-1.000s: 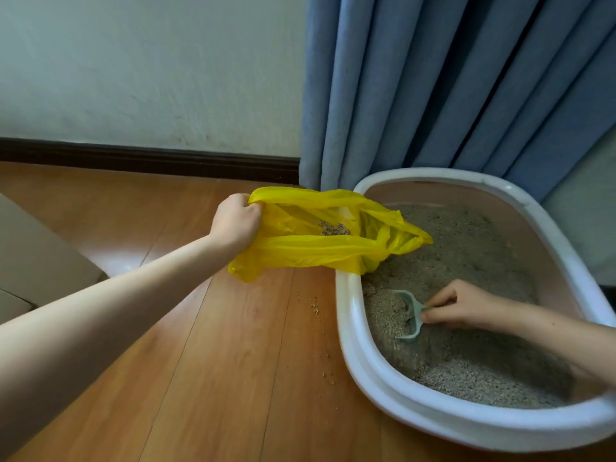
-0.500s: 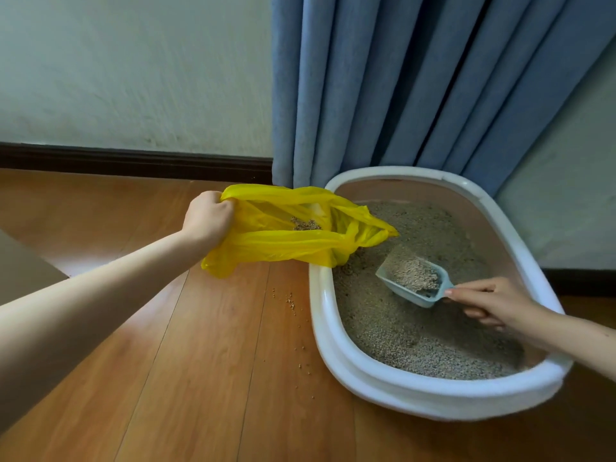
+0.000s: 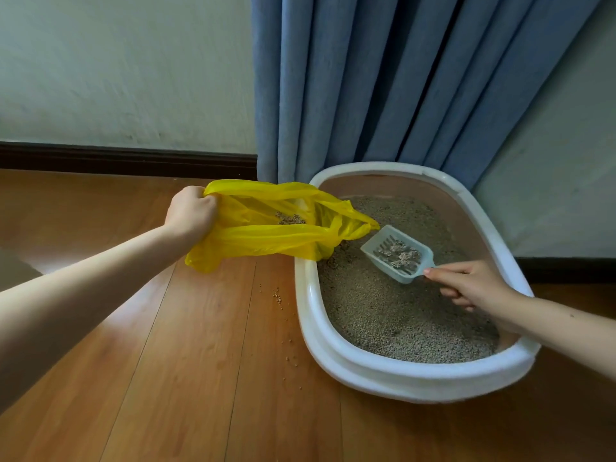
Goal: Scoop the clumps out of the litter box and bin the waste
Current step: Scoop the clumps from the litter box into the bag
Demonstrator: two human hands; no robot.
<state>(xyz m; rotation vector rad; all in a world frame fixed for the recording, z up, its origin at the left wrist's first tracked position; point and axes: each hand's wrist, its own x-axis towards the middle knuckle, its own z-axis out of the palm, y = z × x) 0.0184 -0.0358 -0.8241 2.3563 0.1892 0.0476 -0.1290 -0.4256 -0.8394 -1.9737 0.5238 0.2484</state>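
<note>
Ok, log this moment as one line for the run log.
left hand grips yellow plastic bag | right hand holds pale blue slotted scoop, clumps inside | scoop above white litter box

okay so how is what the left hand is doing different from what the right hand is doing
The left hand bunches the yellow bag's edge in a closed fist over the floor; the right hand holds the scoop by its handle over the litter box. The bag lies open across the box rim with some litter inside; the scoop is raised with clumps on it. Both hands grip something.
</note>
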